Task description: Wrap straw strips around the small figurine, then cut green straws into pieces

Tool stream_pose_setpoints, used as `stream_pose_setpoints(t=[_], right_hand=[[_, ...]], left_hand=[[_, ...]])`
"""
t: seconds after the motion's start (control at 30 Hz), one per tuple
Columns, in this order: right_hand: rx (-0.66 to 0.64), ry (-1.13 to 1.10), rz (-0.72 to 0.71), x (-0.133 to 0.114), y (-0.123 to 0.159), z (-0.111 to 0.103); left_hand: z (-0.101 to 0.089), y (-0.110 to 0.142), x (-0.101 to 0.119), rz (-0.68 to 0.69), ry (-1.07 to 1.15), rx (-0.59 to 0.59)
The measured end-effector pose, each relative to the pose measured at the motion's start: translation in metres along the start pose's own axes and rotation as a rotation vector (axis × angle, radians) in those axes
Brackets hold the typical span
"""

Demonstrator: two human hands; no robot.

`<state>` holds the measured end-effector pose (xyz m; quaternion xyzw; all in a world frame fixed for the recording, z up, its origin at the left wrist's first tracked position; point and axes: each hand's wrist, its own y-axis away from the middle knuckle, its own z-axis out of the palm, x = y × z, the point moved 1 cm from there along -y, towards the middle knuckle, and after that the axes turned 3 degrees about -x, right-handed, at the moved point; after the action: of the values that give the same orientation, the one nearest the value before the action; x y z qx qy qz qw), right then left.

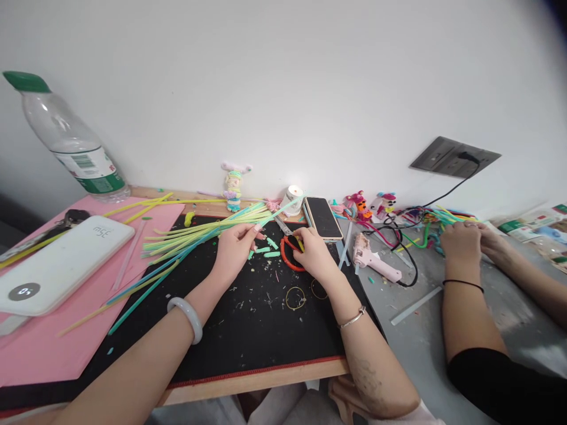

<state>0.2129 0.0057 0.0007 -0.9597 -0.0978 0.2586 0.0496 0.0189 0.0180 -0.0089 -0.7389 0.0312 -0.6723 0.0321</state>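
Note:
My left hand [236, 249] is closed, its thumb and fingers pinching a pale green pipe cleaner [281, 212] that slants up to the right. Beside it, my right hand [313, 252] has its fingers curled round the orange handles of a pair of scissors [284, 255]. The scissor blades point up and left, toward the paper cup. Short cut green pieces [271, 254] lie on the black mat [248, 319] between the two hands. A bundle of yellow, green and blue pipe cleaners [177, 239] lies left of my left hand.
A phone [323, 218], paper cup [293, 199] and small pipe-cleaner doll [233, 188] stand along the wall. At right are a pink glue gun [374, 260] and a co-worker's hands [463, 239]. A power bank [66, 262] and plastic bottle [75, 139] are at left.

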Motion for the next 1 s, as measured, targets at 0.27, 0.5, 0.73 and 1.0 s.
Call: stream_pose_setpoints(t=[0.27,0.5,0.73,1.0], right_hand=[[-0.074,0.154,0.285,-0.008,0.005,-0.005],[-0.094,0.159,0.250,-0.001,0.002,-0.014],[-0.203,-0.139,0.121,-0.008,0.002,-0.011],[-0.231,-0.198,0.057,-0.010,0.003,-0.013]], left_hand=[[-0.004,-0.005,-0.006,-0.006,0.154,0.111],[-0.011,-0.010,-0.003,0.047,0.225,0.226],[-0.013,-0.011,0.000,0.082,0.264,0.224],[-0.016,-0.014,-0.005,0.088,0.359,0.225]])
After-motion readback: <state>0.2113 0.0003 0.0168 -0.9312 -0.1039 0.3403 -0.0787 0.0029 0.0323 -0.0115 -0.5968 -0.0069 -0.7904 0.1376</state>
